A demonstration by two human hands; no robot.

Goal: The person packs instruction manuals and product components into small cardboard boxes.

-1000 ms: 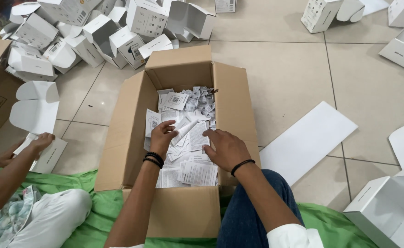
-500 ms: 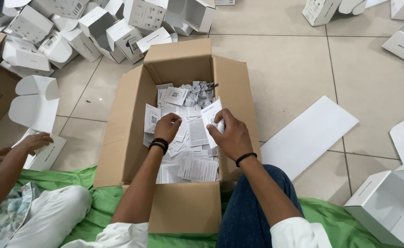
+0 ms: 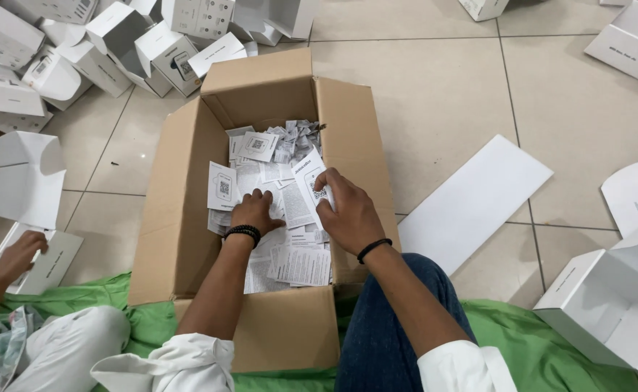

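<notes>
An open brown cardboard box (image 3: 181,181) sits on the tiled floor in front of me, filled with several white printed paper leaflets (image 3: 293,254) and small sachets at its far end. My left hand (image 3: 255,212) rests palm down on the leaflets in the middle of the box, a black bracelet on the wrist. My right hand (image 3: 348,210) is inside the box against its right wall, fingers closed on one upright leaflet (image 3: 308,178).
A heap of white cartons (image 3: 79,51) lies at the upper left. A flat white sheet (image 3: 471,203) and an open white carton (image 3: 609,305) lie to the right. Another person's hand (image 3: 18,255) touches a white carton at the left. Green cloth (image 3: 536,341) covers the floor under me.
Both hands have slid a little toward the far end of the box. My right hand has lifted a leaflet upright off the pile.
</notes>
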